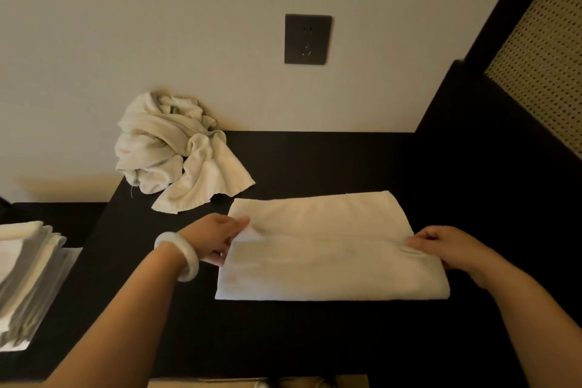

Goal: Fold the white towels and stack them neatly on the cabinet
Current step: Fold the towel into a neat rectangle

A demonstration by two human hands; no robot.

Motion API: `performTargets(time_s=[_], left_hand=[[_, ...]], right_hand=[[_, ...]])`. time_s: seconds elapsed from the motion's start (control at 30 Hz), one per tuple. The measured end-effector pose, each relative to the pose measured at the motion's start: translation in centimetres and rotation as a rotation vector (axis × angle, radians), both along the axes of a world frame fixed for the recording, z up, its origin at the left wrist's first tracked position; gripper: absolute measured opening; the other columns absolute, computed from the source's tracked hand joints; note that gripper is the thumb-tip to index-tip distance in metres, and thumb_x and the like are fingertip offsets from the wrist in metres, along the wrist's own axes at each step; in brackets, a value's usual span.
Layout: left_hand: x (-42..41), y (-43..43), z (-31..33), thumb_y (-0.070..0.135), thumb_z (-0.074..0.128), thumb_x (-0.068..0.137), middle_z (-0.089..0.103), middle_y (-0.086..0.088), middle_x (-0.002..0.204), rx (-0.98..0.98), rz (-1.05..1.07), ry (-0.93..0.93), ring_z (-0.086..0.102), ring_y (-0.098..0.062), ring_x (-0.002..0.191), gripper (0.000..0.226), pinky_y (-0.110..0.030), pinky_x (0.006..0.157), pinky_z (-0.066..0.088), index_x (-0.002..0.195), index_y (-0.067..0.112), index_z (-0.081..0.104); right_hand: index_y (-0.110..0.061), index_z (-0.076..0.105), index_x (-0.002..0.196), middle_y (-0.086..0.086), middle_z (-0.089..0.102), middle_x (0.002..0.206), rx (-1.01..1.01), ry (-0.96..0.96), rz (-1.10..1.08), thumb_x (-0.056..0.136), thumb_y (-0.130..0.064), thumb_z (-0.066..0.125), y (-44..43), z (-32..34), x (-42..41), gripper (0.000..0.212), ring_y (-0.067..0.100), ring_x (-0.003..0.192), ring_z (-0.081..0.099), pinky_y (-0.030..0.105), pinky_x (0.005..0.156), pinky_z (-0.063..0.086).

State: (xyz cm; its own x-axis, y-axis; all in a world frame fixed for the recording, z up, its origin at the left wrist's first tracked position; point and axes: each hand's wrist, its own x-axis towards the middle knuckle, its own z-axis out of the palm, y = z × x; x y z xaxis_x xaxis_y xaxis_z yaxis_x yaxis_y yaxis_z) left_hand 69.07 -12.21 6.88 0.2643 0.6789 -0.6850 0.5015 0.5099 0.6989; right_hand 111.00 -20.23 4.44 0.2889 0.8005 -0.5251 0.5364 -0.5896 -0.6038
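Count, near to far.
Hands: 2, left hand (217, 236) and right hand (441, 246).
Bracelet (181, 257): 1.
Folded towel (330, 249) lying flat, near centre: 1.
Crumpled heap (170, 148), far left: 1 heap, towels within not separable.
Stack (25, 277) of folded towels, near left: 1, several layers, number unclear.
Wall socket (307, 39): 1.
Worktop (315, 161): 1.

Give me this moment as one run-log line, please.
step: folding towel; left hand: pinches left edge; right hand: grips right edge; crumpled pile: unfolded; folded stack: far left
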Motion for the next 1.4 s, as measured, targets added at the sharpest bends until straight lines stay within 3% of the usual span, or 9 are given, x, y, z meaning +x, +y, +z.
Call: performTargets(time_s=[0.1, 0.23, 0.4, 0.53, 0.67, 0.93, 1.23, 1.33, 1.4], left_hand=[[-0.1, -0.4, -1.0, 0.054, 0.067, 0.081, 0.070, -0.005, 0.107, 0.068, 0.001, 0.067, 0.070, -0.023, 0.095, 0.043, -0.034, 0.078, 0.061, 0.108, 0.020, 0.068], [0.2, -1.2, -2.1, 0.036, 0.065, 0.092, 0.070, -0.003, 0.089, 0.272, 0.005, 0.181, 0.069, -0.023, 0.083, 0.019, -0.037, 0.079, 0.060, 0.094, 0.019, 0.071], [-0.6, -0.1, -1.5, 0.032, 0.063, 0.094, 0.073, 0.003, 0.084, 0.329, 0.242, 0.051, 0.071, -0.019, 0.084, 0.013, -0.033, 0.072, 0.060, 0.091, 0.023, 0.073], [0.1, 1.4, -2.4, 0.031, 0.059, 0.097, 0.068, 0.000, 0.088, 0.422, 0.217, 0.268, 0.066, -0.018, 0.083, 0.011, -0.032, 0.074, 0.056, 0.092, 0.024, 0.066], [1.2, 1.1, -3.7, 0.039, 0.056, 0.097, 0.066, 0.005, 0.087, 0.500, 0.269, 0.331, 0.060, -0.008, 0.079, 0.015, -0.020, 0.063, 0.041, 0.090, 0.028, 0.064], [1.5, 1.3, -4.3, 0.033, 0.048, 0.101, 0.063, 0.000, 0.078, 0.619, 0.437, 0.320, 0.060, -0.014, 0.073, 0.020, -0.024, 0.058, 0.040, 0.085, 0.024, 0.057], [2.8, 2.1, -4.6, 0.036, 0.035, 0.105, 0.061, -0.002, 0.078, 0.596, 0.284, 0.559, 0.060, -0.019, 0.067, 0.022, -0.042, 0.068, 0.054, 0.096, 0.020, 0.047], [3.4, 2.1, -3.7, 0.028, 0.041, 0.103, 0.054, 0.000, 0.103, 0.631, 0.177, 0.678, 0.060, -0.022, 0.086, 0.013, -0.034, 0.074, 0.050, 0.111, 0.018, 0.045], [4.7, 1.7, -3.4, 0.030, 0.054, 0.096, 0.053, -0.003, 0.118, 0.883, 0.001, 0.840, 0.056, -0.021, 0.104, 0.032, -0.030, 0.086, 0.047, 0.125, 0.016, 0.049]], right_hand=[[-0.034, 0.069, 0.095, -0.012, 0.071, 0.093, 0.007, 0.023, -0.015, 0.070, -0.051, 0.082, -0.6, -0.4, -0.2, 0.033, 0.008, 0.088, 0.067, 0.024, 0.065, 0.048], [-0.029, 0.067, 0.101, -0.009, 0.073, 0.097, 0.025, 0.035, 0.087, 0.080, -0.018, 0.080, -1.5, 0.4, -0.6, 0.027, 0.009, 0.091, 0.068, 0.028, 0.072, 0.053], [-0.019, 0.071, 0.104, 0.001, 0.075, 0.097, 0.237, 0.243, -0.042, 0.091, -0.016, 0.067, 0.9, 2.3, -1.3, 0.014, 0.019, 0.090, 0.072, 0.036, 0.074, 0.054], [-0.012, 0.067, 0.104, 0.009, 0.069, 0.096, 0.250, 0.025, -0.163, 0.098, -0.018, 0.058, 4.5, 0.5, -3.2, 0.012, 0.026, 0.087, 0.065, 0.038, 0.074, 0.053], [-0.012, 0.062, 0.098, 0.006, 0.062, 0.088, 0.277, -0.325, -0.103, 0.100, -0.024, 0.052, 5.5, -1.5, -4.5, 0.016, 0.017, 0.073, 0.053, 0.030, 0.061, 0.037], [-0.013, 0.060, 0.093, 0.005, 0.061, 0.083, 0.486, -0.389, -0.156, 0.101, -0.031, 0.051, 7.4, -0.7, -4.8, 0.022, 0.018, 0.072, 0.055, 0.032, 0.062, 0.036], [-0.010, 0.051, 0.111, 0.006, 0.056, 0.080, 0.323, -0.693, -0.141, 0.101, -0.040, 0.044, 8.5, -2.9, -6.6, 0.032, 0.024, 0.064, 0.053, 0.030, 0.052, 0.039], [-0.012, 0.048, 0.118, 0.009, 0.060, 0.088, 0.309, -0.609, -0.168, 0.098, -0.044, 0.050, 8.5, -2.8, -6.2, 0.038, 0.023, 0.067, 0.052, 0.030, 0.053, 0.039], [-0.015, 0.045, 0.130, 0.011, 0.063, 0.102, 0.276, -0.525, -0.176, 0.097, -0.043, 0.054, 8.4, -2.5, -5.6, 0.044, 0.026, 0.080, 0.058, 0.031, 0.057, 0.040]])
